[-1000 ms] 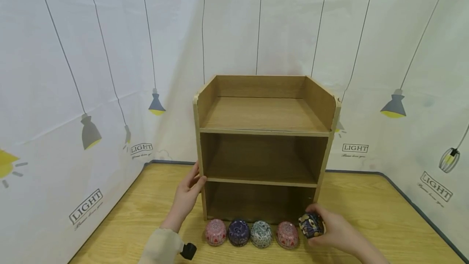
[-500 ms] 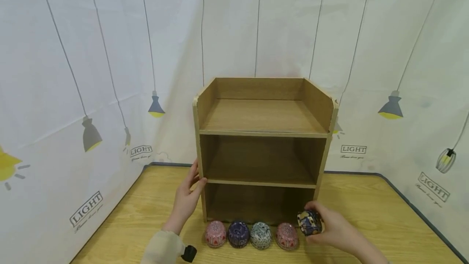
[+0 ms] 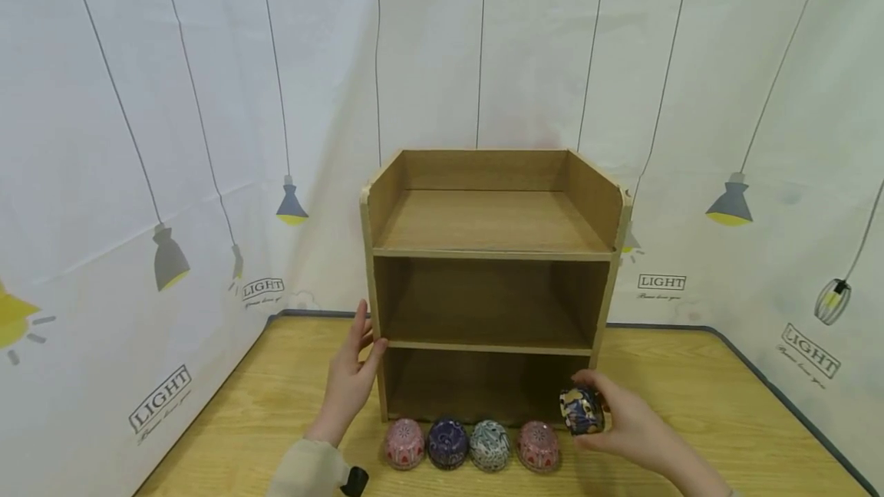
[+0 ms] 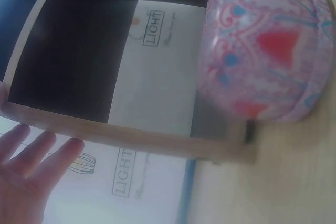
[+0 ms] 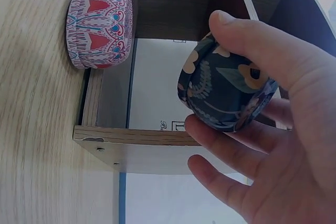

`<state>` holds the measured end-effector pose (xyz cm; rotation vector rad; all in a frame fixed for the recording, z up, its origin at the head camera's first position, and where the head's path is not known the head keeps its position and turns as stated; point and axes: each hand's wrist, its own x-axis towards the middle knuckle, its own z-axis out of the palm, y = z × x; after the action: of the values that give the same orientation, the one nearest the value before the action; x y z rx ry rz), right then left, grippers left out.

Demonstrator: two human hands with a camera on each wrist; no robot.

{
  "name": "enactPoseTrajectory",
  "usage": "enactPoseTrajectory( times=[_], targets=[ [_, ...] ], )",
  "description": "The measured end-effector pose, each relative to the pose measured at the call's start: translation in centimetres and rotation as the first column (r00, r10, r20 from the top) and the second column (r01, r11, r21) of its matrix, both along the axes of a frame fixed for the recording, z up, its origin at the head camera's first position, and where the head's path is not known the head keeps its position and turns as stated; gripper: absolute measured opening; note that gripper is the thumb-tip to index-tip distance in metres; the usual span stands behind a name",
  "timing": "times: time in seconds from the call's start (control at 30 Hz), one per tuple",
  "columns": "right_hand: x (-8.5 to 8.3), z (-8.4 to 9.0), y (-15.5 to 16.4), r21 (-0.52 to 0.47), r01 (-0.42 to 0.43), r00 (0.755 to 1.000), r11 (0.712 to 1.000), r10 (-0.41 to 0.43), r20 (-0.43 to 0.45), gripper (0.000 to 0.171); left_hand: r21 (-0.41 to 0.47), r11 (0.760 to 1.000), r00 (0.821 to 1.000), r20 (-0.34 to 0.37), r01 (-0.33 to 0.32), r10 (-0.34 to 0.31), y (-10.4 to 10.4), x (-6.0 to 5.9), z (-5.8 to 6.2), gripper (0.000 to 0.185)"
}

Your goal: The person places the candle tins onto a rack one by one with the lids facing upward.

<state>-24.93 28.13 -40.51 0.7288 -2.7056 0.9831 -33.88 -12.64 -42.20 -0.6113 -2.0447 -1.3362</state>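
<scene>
My right hand (image 3: pixel 625 420) pinches a small round navy tin with a floral pattern (image 3: pixel 582 410) between thumb and fingers. The tin is tilted and off the table, before the shelf's lower right corner. In the right wrist view the thumb lies on one side of the navy tin (image 5: pixel 226 85) and fingers on the other. My left hand (image 3: pixel 348 382) rests at the left side panel of the wooden shelf (image 3: pixel 493 254), thumb at its front edge, fingers straight along the outside. The left wrist view shows the fingertips (image 4: pixel 73 146) by that panel.
Along the shelf's front stand a pink tin (image 3: pixel 404 444), a purple-blue tin (image 3: pixel 447 443), a white-and-green tin (image 3: pixel 489 445) and another pink tin (image 3: pixel 538 446). The shelf has two compartments below a railed top. Printed cloth walls (image 3: pixel 442 44) enclose the wooden table (image 3: pixel 663 366).
My right hand has lifted the navy tin slightly and tilted it further. My left fingers have spread a little at the side panel. The view has shifted slightly; the row of tins stays put.
</scene>
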Motion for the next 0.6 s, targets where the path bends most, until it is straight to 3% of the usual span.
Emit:
enactPoseTrajectory(
  times=[0.17,0.37,0.6],
  targets=[
    [-0.1,0.2,-0.2,0.010,-0.047,0.999,0.999,0.046,0.015,0.079,0.006,1.000,1.000,0.008,0.001,-0.001,0.0,-0.1,-0.1,0.069],
    [-0.4,0.0,-0.3,0.025,-0.077,0.997,0.997,0.076,0.022,0.071,0.027,1.000,0.999,-0.035,0.010,-0.009,0.2,-0.3,-0.1,0.065],
    [-0.5,-0.1,-0.6,0.022,-0.067,0.998,0.998,0.066,0.023,0.068,-0.001,1.000,0.999,-0.042,0.017,-0.017,0.8,1.7,1.9,0.062]
  ],
)
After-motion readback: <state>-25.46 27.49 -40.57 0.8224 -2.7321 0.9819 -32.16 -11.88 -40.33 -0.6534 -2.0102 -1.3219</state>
